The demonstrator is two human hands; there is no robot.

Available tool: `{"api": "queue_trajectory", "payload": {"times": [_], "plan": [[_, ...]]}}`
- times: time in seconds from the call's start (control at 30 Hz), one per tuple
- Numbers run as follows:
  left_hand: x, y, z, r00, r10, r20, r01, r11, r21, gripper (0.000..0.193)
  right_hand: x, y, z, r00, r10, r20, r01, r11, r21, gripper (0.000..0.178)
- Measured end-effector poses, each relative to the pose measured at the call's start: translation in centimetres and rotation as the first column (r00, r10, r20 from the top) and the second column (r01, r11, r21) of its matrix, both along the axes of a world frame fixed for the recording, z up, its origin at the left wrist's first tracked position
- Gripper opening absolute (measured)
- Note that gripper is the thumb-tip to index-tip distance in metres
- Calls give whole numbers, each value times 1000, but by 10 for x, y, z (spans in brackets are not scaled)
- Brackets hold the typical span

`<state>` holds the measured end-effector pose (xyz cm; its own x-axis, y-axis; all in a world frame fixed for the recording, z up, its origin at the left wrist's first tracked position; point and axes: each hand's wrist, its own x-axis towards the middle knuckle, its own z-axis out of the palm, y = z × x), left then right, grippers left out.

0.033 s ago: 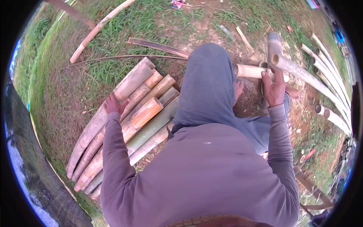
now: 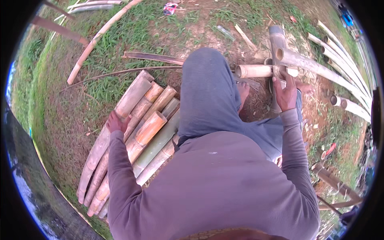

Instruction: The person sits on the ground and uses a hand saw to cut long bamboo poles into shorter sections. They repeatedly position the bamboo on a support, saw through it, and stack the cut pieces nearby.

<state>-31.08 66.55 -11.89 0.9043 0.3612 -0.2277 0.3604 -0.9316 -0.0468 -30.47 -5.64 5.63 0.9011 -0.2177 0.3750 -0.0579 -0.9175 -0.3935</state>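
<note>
At my left lies a row of cut bamboo poles (image 2: 138, 135), side by side with their ends uneven. My left hand (image 2: 117, 122) grips the outermost bamboo pole (image 2: 132, 94), fingers over its outer side and thumb toward the neighbouring pole. To the right of my raised knee, a short pale bamboo tube (image 2: 256, 71) lies across an upright-lying grey bamboo piece (image 2: 277, 38). My right hand (image 2: 286, 93) is at the tube's right part, fingers curled over it and thumb below; the fingertips are partly hidden against the bamboo.
A long bamboo pole (image 2: 316, 70) runs rightward from the crossing, near a fan of thinner poles (image 2: 344, 60). A split bamboo strip (image 2: 154, 58) and a curved pole (image 2: 96, 40) lie on the grass. My bare foot (image 2: 243, 94) is beside the tube. A wooden frame (image 2: 336, 184) stands lower right.
The whole view has shifted slightly, the right-side bamboo moving left and up. My right hand sits a little nearer me relative to the tube. My left hand stays on its pole.
</note>
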Motion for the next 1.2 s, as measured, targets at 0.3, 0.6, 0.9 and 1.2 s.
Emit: {"api": "queue_trajectory", "payload": {"times": [0.3, 0.6, 0.9, 1.2], "plan": [[149, -32, 21, 974, -135, 180, 185, 937, -297, 102, -134, -56, -105, 765, -471, -439, 470, 874, -119, 41], [284, -509, 192, 414, -883, 220, 875, 320, -362, 86, -113, -77, -125, 797, -465, -386, 552, 820, 152, 36], [209, -817, 150, 260, -966, 15, 964, 259, -56, 112, -119, -84, -121, 814, -461, -353, 557, 791, 252, 35], [250, -742, 194, 193, -981, 14, 977, 191, -98, 97, -116, -100, -127, 798, -453, -398, 599, 673, 434, 31]]}}
